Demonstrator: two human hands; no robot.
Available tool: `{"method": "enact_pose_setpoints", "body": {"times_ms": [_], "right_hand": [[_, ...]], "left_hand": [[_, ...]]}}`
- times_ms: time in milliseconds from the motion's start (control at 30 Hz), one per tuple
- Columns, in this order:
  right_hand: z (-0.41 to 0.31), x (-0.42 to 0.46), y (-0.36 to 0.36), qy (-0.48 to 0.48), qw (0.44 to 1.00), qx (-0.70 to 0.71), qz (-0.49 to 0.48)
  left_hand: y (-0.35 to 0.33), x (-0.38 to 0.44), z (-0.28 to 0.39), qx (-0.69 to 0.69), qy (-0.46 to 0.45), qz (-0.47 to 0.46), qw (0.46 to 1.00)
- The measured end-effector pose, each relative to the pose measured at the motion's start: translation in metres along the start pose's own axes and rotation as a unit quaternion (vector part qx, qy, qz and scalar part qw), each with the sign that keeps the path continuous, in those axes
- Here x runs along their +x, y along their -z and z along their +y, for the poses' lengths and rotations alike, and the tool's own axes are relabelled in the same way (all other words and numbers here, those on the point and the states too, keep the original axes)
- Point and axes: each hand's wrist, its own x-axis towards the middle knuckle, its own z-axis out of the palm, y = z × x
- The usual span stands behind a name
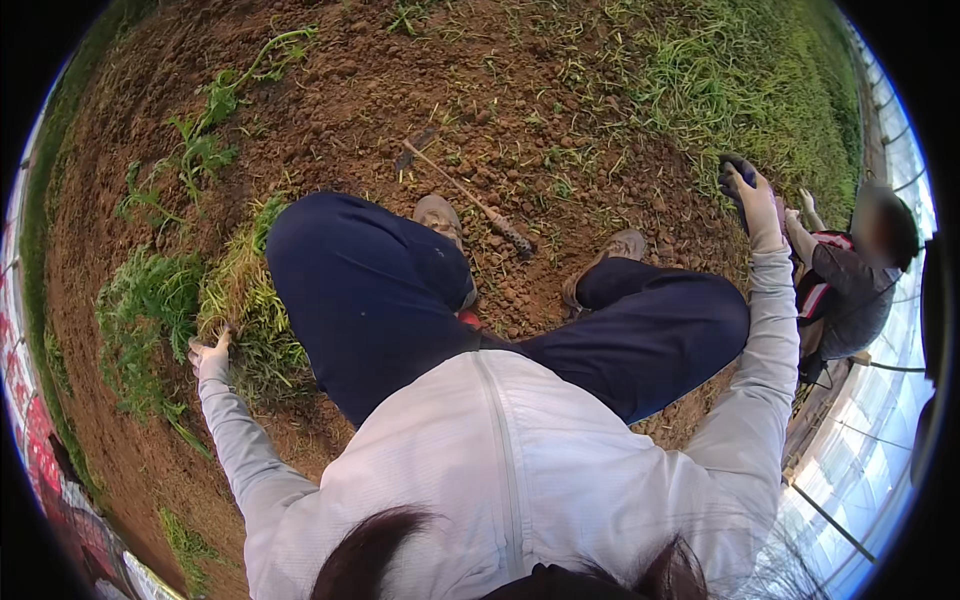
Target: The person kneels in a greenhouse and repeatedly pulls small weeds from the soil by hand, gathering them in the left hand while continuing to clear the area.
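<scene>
My left hand point(212, 354), in a light glove, is at a heap of cut green and yellowish plants point(251, 315) beside my left knee; whether its fingers grip any stems is not clear. My right hand point(750, 199), in a light glove with dark fingertips, is stretched out to the right at the edge of the green growth point(750, 90); what it may hold is hidden. A small hoe-like hand tool with a thin shaft point(457, 186) lies on the soil in front of my feet, its dark-wrapped handle end towards me.
Another person point(862, 277) crouches at the right, hands near the plants. Leafy plants point(146, 322) lie on the left, with long leafy stems point(202, 146) farther ahead. Brown soil clods point(510, 142) lie between my shoes point(439, 217). A translucent greenhouse wall point(862, 442) curves along the right.
</scene>
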Motion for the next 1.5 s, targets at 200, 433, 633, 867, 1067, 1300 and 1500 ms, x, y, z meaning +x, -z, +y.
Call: {"method": "enact_pose_setpoints", "body": {"times_ms": [200,433,633,867,1067,1300,1500], "right_hand": [[-0.028,-0.007,-0.149,0.113,0.916,-0.327,-0.202],[0.029,-0.024,-0.350,-0.007,0.773,-0.433,-0.464],[0.048,-0.021,-0.406,0.075,0.764,-0.478,-0.427],[0.057,-0.009,-0.416,0.005,0.731,-0.461,-0.503],[0.018,0.017,-0.360,-0.126,0.823,-0.277,-0.479],[0.009,0.034,-0.313,-0.046,0.895,-0.210,-0.390],[0.043,0.005,-0.328,-0.047,0.962,-0.113,-0.246]], "left_hand": [[0.148,-0.171,0.104,-0.333,-0.345,0.181,0.859],[0.181,-0.387,0.241,-0.400,-0.710,0.128,0.565],[0.166,-0.387,0.339,-0.142,-0.782,-0.020,0.606],[0.174,-0.363,0.430,-0.085,-0.672,-0.051,0.734],[0.194,-0.342,0.445,-0.114,-0.632,-0.080,0.762],[0.196,-0.335,0.447,-0.150,-0.638,-0.042,0.754],[0.177,-0.335,0.398,-0.248,-0.605,-0.043,0.756]]}}
